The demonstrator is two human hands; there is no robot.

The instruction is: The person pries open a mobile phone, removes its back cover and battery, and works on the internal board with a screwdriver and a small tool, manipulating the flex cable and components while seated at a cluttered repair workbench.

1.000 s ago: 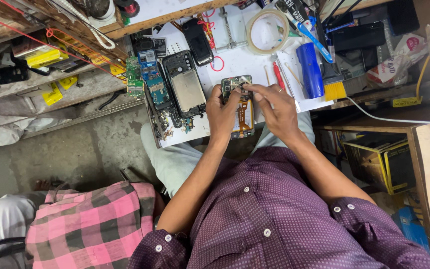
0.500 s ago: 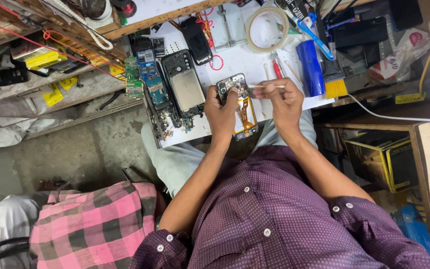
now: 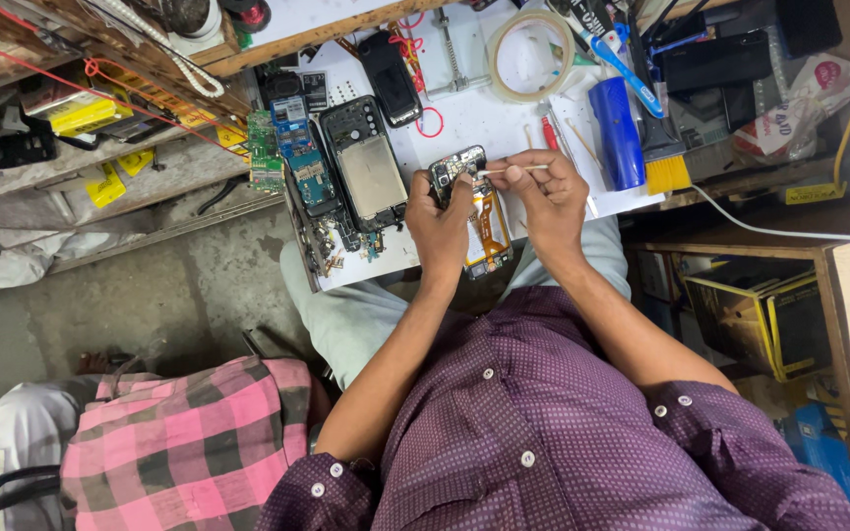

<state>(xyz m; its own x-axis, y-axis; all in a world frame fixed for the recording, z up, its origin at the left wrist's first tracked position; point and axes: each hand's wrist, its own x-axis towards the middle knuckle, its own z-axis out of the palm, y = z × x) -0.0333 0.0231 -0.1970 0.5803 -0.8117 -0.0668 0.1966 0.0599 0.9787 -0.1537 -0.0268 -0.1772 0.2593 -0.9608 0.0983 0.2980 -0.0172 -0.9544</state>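
Since the earlier frames, the right hand (image 3: 548, 197) has been lifted slightly off the opened phone (image 3: 474, 211), and the thin white stick (image 3: 509, 170) is now held level with its tip brought to the upper end of the phone. That stick is pinched between the right thumb and fingertips. The phone is gripped by the left hand (image 3: 442, 218), fingers closed around its left edge and thumb laid across the top, and it is held just above the near edge of the counter (image 3: 464, 118).

With its back removed, the phone is judged light and stiff but fragile: an orange flex strip and bare circuitry are exposed, so it is best held by the side frame alone. The stick is judged very light and easily snapped.

Beside the left hand, a larger opened handset (image 3: 371, 167), a blue circuit board (image 3: 302, 162) and a green board (image 3: 265, 147) are laid out, with small loose parts scattered below them. A roll of tape (image 3: 530, 54), a blue cylinder (image 3: 617, 133), a yellow-bristled brush (image 3: 656, 147) and a red-handled tool (image 3: 549, 133) are crowded near the right hand, so little free room is left there
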